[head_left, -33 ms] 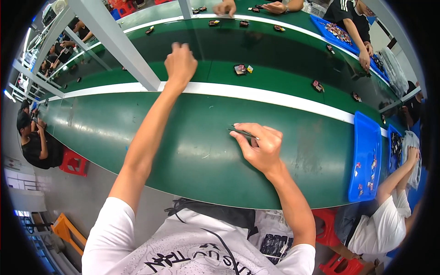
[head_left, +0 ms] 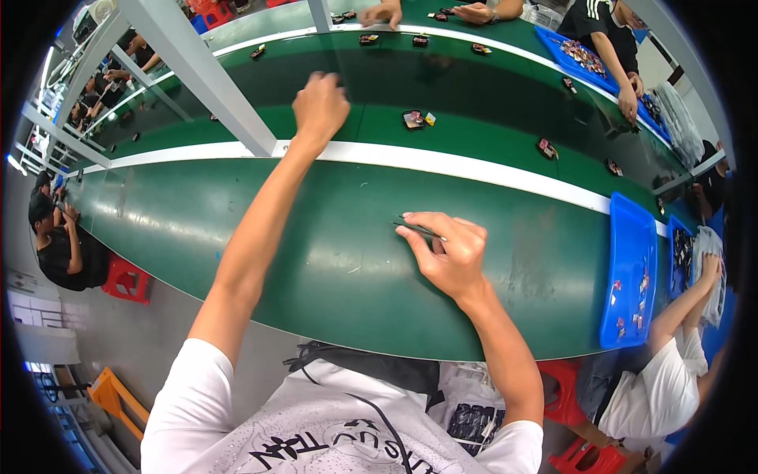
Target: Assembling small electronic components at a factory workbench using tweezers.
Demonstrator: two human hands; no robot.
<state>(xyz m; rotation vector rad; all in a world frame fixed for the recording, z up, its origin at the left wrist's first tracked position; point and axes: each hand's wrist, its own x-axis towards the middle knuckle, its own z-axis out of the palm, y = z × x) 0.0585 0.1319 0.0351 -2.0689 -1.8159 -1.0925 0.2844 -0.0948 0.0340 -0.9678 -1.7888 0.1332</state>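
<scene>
Stretched forward over the green conveyor belt (head_left: 474,95), my left hand (head_left: 320,112) has its fingers curled closed. A dark patch shows at its fingertips, and motion blur hides what it is. My right hand (head_left: 456,251) hovers above the green worktable (head_left: 332,292), pinching dark tweezers (head_left: 417,229) whose two tips stand slightly apart and point left. Nothing sits between the tips. On the belt, right of my left hand, lies a small black part (head_left: 413,119) with a yellow-and-white tag. Farther right is another black part (head_left: 547,148) with a reddish piece on it.
A white rail (head_left: 450,164) separates table and belt, with a grey post (head_left: 197,71) rising left of my arm. A blue tray (head_left: 625,316) holding small tagged pieces stands at the table's right end. Co-workers sit around; a person's hand (head_left: 380,14) reaches over the belt's far side.
My left hand has shifted slightly to the right over the belt, and the dark patch now shows at its fingertips. The right hand and tweezers stay put. A co-worker's hand opposite moved slightly left.
</scene>
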